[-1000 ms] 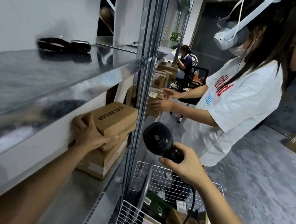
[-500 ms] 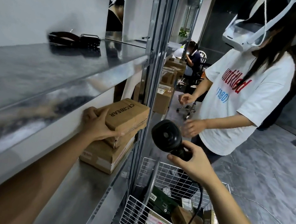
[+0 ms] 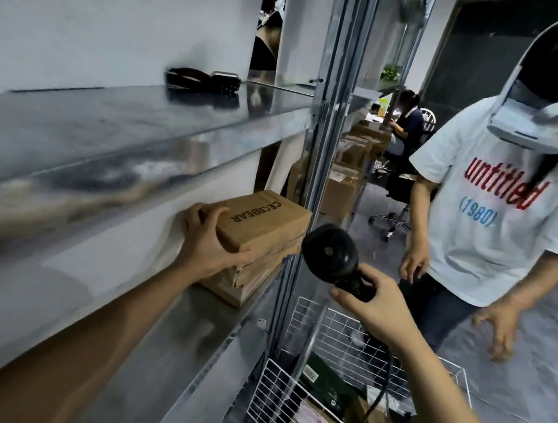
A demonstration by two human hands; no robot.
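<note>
My left hand (image 3: 207, 243) grips the near end of a small brown cardboard box (image 3: 264, 222) printed CECEBEAR, the top one of a stack of similar boxes (image 3: 245, 285) on the lower metal shelf (image 3: 165, 364). The box is tilted and raised slightly off the stack. My right hand (image 3: 376, 304) holds the handle of a black corded barcode scanner (image 3: 331, 253), its head just right of the box, beside the shelf's upright post (image 3: 311, 187).
A white wire basket (image 3: 332, 382) with packages stands below my right hand. A person in a white T-shirt (image 3: 496, 227) and headset stands close on the right. The upper shelf (image 3: 114, 128) carries a dark belt-like item (image 3: 202, 79). More cartons (image 3: 341, 193) line the shelves further back.
My left hand has lifted and drawn the top box outward, toward the scanner. The person on the right has turned from the shelf to face me and stepped closer.
</note>
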